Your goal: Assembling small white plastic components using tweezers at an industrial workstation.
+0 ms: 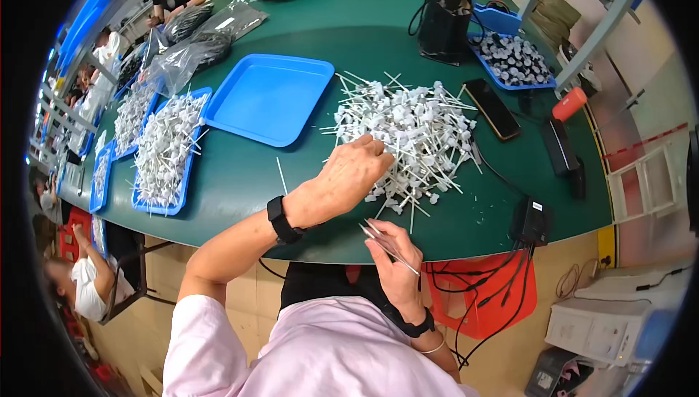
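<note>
On the green table lies a heap of small white plastic parts with thin white stems (408, 135). My left hand (349, 175) reaches over its near left side, palm down. Those fingers are curled in among the parts, and what they grip is hidden beneath the hand. Lower down, at the table's front edge, my right hand (397, 266) is closed round a pair of metal tweezers (391, 245) with the tips pointing up and left. One loose white stem (282, 176) rests on the table left of my left wrist.
A bare blue tray (273, 98) sits left of the heap; filled blue trays (169, 153) stand farther left. At right are a phone (493, 109), a black bag (445, 22), a tray of dark-and-clear parts (513, 60) and a cabled black box (530, 221). Other people sit at far left.
</note>
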Demonstrator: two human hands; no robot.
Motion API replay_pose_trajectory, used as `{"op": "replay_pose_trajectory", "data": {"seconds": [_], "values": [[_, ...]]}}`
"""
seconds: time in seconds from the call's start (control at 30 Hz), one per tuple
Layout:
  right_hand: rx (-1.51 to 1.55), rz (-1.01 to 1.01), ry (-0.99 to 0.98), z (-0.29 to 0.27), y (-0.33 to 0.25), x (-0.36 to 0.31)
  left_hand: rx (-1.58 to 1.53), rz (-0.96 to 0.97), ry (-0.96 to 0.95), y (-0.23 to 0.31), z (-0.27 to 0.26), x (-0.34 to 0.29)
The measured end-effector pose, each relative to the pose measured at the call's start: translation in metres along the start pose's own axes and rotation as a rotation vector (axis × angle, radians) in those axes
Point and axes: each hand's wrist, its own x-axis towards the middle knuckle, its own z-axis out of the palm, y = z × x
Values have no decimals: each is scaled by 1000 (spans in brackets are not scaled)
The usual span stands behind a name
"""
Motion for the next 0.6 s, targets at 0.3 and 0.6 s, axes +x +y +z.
{"op": "replay_pose_trajectory", "data": {"seconds": [0.3,0.6], "values": [[-139,-62,-133,-23,-5,10,4,-98,-121,1,5,31],[-262,-47,-237,-39,-20,18,-238,-44,97,0,-2,27]]}}
